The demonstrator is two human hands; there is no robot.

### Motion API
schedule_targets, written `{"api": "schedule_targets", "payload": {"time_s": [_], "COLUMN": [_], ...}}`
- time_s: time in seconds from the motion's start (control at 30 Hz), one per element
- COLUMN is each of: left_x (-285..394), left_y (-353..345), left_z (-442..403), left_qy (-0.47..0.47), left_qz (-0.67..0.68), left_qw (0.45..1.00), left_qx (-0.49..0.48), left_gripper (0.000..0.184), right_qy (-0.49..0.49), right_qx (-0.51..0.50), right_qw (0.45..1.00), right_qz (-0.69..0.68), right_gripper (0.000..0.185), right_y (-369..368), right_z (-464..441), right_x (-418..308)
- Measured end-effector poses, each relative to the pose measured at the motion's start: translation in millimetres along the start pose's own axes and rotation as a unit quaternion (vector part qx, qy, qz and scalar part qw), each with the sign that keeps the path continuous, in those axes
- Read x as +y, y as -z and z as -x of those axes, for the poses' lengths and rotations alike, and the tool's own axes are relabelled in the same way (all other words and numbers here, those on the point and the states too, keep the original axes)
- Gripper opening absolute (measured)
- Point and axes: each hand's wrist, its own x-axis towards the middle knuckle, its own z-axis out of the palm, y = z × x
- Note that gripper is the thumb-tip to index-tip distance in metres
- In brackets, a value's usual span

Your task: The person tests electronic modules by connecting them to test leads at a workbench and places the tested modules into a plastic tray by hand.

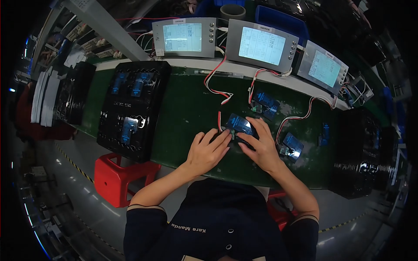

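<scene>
A flat, shiny blue battery pack lies on the green table in front of me. A small green circuit board shows at its near end. My right hand holds the pack, its fingers along the right side and its thumb near the board. At the board's left, the fingertips of my left hand press together around the end of a red and white cable; the plug itself is hidden. This cable runs up towards the testers at the back.
Along the back stand three tester screens, left, middle and right. Other blue packs lie to the right with cables. A black tray bearing several packs is at left; a red stool stands below.
</scene>
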Motion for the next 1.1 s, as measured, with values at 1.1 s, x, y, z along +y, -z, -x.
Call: {"api": "schedule_targets", "payload": {"time_s": [1.1], "left_x": [1.5], "left_y": [2.8], "left_z": [-3.6], "left_qy": [-0.032], "left_qz": [-0.012], "left_qw": [0.999], "left_qx": [-0.033], "left_gripper": [0.045], "right_qy": [0.023], "right_qx": [-0.008], "right_qw": [0.999], "right_qz": [0.025], "right_gripper": [0.031], "right_y": [-3.6], "right_z": [-1.4], "right_x": [-1.5]}}
